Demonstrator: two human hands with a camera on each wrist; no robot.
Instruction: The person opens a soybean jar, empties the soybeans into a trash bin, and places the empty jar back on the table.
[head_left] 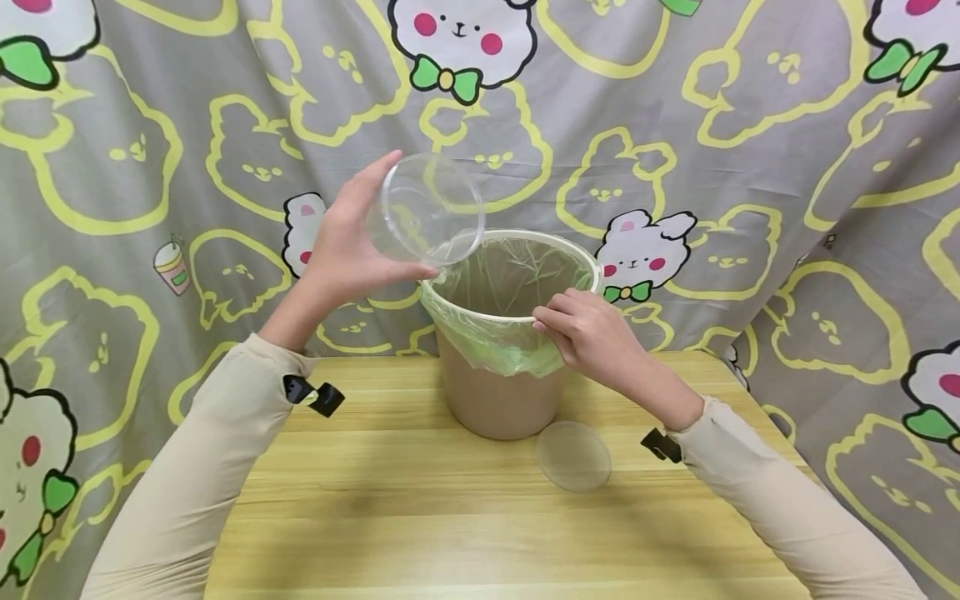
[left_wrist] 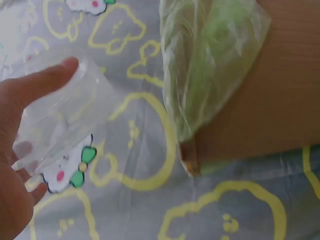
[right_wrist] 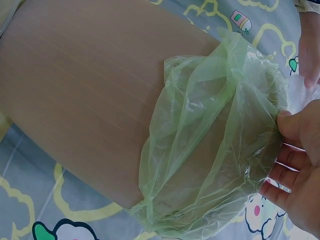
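Observation:
A clear, round plastic tub (head_left: 429, 210) is gripped in my left hand (head_left: 347, 250), thumb and fingers spread around its side. It is held tilted, its mouth facing the bin, at the bin's left rim in the head view. The tan trash bin (head_left: 501, 406) stands upright on the table. A thin green bin liner (head_left: 517, 348) is folded down over its cream rim (head_left: 592, 254). My right hand (head_left: 596, 340) pinches the near right rim through the liner, thumb outside in the right wrist view. No contents show in the tub (left_wrist: 75, 107).
A flat, translucent round lid (head_left: 574, 456) lies on the wooden table (head_left: 420, 517), just right of the bin's base. Behind the table hangs a grey curtain (head_left: 480, 125) with yellow outlines and white cartoon faces. Black clips (head_left: 324, 398) sit at both sleeve cuffs.

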